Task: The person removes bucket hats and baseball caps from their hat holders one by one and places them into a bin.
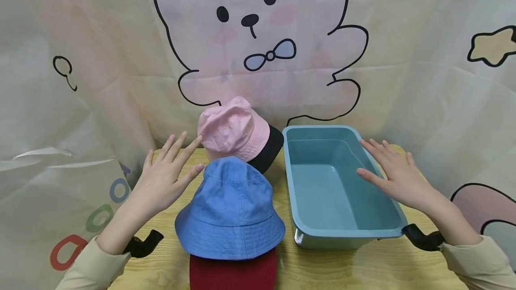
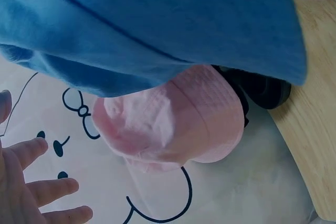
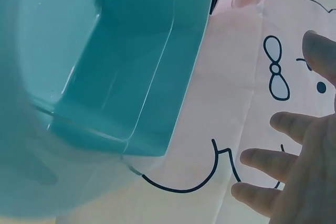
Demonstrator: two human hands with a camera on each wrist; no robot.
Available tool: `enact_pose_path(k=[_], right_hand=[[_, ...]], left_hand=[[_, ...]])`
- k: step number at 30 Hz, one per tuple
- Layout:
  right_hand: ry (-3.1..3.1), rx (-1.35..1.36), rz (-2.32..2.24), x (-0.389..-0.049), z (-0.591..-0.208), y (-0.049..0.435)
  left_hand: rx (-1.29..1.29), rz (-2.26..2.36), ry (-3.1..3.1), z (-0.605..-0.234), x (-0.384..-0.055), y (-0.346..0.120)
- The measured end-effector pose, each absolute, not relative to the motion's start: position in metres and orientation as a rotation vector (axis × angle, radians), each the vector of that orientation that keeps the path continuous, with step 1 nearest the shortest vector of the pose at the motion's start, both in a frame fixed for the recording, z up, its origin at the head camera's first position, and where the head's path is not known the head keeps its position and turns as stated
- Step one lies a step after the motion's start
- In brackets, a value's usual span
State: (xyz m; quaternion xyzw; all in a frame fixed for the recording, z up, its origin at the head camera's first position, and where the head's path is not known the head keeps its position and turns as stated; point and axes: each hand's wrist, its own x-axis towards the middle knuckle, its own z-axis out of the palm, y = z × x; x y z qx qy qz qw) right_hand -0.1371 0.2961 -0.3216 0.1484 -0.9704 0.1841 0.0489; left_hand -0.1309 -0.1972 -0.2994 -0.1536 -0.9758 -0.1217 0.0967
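Note:
A blue bucket hat [image 1: 231,209] sits over a dark red cap brim [image 1: 233,272] at the front of the table. Behind it, a pink bucket hat [image 1: 231,129] rests on something with a black brim [image 1: 270,149], the rest of which is hidden. My left hand [image 1: 163,182] is held with fingers spread, left of the blue and pink hats. To the right stands a teal plastic bin [image 1: 328,191] with nothing inside. My right hand [image 1: 397,178] hovers by its right rim, fingers extended and holding nothing.
The wooden table [image 1: 161,263] carries the hats and the bin. A curtain [image 1: 423,79] printed with a cartoon bear hangs close behind and at both sides. Dark wrist straps [image 1: 144,243] are visible at my wrists.

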Motion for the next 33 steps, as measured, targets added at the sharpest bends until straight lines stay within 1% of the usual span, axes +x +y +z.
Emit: enact_pose_path(k=[7,17,33], right_hand=[[-2.958,0.438,0.586,-0.133,-0.326,0.303],[-2.978,0.416,0.627,-0.130,-0.335,0.309],[-2.973,0.432,0.866,-0.132,-0.355,0.318]], left_hand=[[-0.468,-0.393,-2.888,-0.295,-0.130,-0.196],[-0.480,-0.338,-2.890,-0.298,-0.130,-0.194],[-0.487,-0.417,-2.872,-0.297,-0.124,-0.193]])
